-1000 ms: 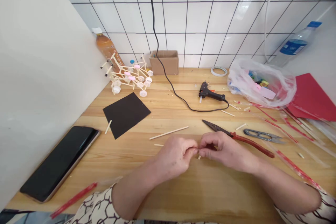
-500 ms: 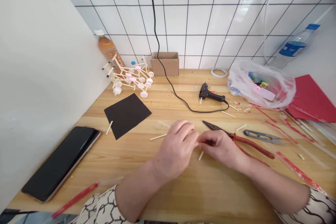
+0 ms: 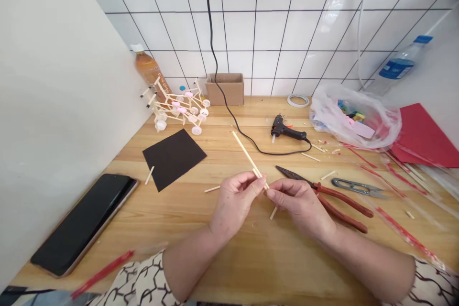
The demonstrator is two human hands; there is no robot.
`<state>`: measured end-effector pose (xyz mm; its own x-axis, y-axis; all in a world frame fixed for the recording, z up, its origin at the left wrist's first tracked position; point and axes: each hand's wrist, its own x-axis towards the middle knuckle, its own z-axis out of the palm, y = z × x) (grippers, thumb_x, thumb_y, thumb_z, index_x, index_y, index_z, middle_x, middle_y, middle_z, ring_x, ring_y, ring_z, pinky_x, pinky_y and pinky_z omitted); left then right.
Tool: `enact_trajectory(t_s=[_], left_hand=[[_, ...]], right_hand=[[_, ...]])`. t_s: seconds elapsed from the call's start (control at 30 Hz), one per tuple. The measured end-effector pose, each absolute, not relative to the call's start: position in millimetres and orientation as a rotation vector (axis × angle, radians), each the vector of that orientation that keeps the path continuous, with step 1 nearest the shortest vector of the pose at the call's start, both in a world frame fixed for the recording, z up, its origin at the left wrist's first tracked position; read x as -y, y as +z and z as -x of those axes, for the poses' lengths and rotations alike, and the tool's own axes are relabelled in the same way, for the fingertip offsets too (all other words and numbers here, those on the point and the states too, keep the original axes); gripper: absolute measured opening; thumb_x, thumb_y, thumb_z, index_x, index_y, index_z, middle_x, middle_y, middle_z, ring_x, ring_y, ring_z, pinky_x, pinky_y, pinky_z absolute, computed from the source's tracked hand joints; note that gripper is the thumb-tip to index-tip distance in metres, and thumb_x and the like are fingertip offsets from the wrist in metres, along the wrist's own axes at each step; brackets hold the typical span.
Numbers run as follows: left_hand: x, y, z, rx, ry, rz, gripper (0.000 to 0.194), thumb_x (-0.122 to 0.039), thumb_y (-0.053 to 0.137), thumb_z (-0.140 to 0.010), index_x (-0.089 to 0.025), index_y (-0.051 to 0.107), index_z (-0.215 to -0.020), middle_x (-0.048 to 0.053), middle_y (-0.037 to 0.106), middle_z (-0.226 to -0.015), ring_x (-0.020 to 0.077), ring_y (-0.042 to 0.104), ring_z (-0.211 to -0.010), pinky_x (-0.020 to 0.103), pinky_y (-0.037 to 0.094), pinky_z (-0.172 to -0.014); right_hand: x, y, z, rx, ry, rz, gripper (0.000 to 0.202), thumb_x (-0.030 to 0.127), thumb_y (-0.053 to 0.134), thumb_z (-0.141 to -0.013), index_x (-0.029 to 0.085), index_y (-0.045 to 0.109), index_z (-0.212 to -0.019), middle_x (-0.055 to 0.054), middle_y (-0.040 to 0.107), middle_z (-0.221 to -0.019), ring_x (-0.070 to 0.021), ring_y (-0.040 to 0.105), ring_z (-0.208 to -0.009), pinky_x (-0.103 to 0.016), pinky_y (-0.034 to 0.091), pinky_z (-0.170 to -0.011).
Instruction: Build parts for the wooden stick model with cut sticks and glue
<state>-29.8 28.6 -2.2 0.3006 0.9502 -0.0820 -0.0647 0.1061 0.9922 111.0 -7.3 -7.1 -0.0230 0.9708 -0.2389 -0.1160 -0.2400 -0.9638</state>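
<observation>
My left hand [image 3: 234,203] pinches a long pale wooden stick [image 3: 244,149], which slants up and away to the left. A shorter stick [image 3: 258,173] lies alongside its near end, between the same fingers. The fingertips of my right hand [image 3: 299,203] close on the near end of the sticks, touching my left fingertips. Beneath the hands, a small stick piece [image 3: 273,213] lies on the table, and another [image 3: 212,189] is just left of my left hand. Red-handled pliers [image 3: 333,193] lie beside and partly behind my right hand.
A black glue gun [image 3: 287,129] with its cord, grey snips [image 3: 358,186], a plastic bag [image 3: 355,114] and red sheets [image 3: 423,136] are on the right. On the left are a phone [image 3: 84,222], a black card [image 3: 174,158] and stick models with wheels [image 3: 177,107]. A cardboard box [image 3: 225,90] stands behind.
My left hand has turned and lowered its raised fingers, bringing the long stick and the shorter one into view. My right hand has barely moved.
</observation>
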Motion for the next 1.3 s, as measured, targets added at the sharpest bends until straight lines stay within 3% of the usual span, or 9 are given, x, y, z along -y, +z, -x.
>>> enact_trajectory(t_s=[0.23,0.4,0.57,0.93,1.3], left_hand=[[-33,-6,34,-0.931,0.914,-1.226,0.025,-0.033,0.06,-0.077,-0.013,0.059,-0.062,-0.002,0.05,-0.057,0.0091,0.044,-0.059,0.022,0.036,-0.059],[-37,-3,37,-0.909,0.868,-1.172,0.024,-0.031,0.063,-0.074,-0.012,0.061,-0.061,-0.002,0.052,-0.054,0.0088,0.045,-0.056,0.022,0.035,-0.057],[-38,0,37,-0.937,0.806,-1.127,0.024,-0.031,0.064,-0.071,-0.011,0.059,-0.057,-0.002,0.05,-0.049,0.0083,0.042,-0.051,0.022,0.034,-0.053],[-35,-3,34,-0.92,0.748,-1.159,0.025,-0.031,0.061,-0.072,-0.012,0.057,-0.056,-0.002,0.049,-0.05,0.0087,0.043,-0.05,0.022,0.034,-0.051],[-40,-5,39,-0.9,0.682,-1.303,0.028,-0.031,0.057,-0.075,-0.013,0.056,-0.054,-0.001,0.052,-0.052,0.0094,0.045,-0.053,0.022,0.034,-0.054]], right_hand=[[7,-2,-109,1.276,1.379,1.344,0.027,0.042,0.06,-0.075,0.015,0.067,-0.072,0.002,0.057,-0.062,-0.0105,0.047,-0.056,-0.023,0.039,-0.054],[7,1,-117,1.806,1.05,1.238,0.012,0.025,0.056,-0.081,0.016,0.062,-0.085,-0.004,0.061,-0.078,-0.0149,0.053,-0.07,-0.026,0.043,-0.065],[7,-2,-120,2.005,0.753,1.224,0.009,0.016,0.051,-0.084,0.017,0.059,-0.082,-0.005,0.059,-0.075,-0.015,0.054,-0.07,-0.026,0.044,-0.064],[11,-10,-121,2.176,0.342,1.177,0.015,0.016,0.045,-0.088,0.017,0.06,-0.085,-0.007,0.061,-0.078,-0.0178,0.055,-0.073,-0.03,0.046,-0.066],[6,-6,-125,2.373,0.275,1.182,0.019,0.019,0.044,-0.088,0.014,0.061,-0.08,-0.009,0.06,-0.076,-0.0192,0.055,-0.073,-0.031,0.047,-0.065]])
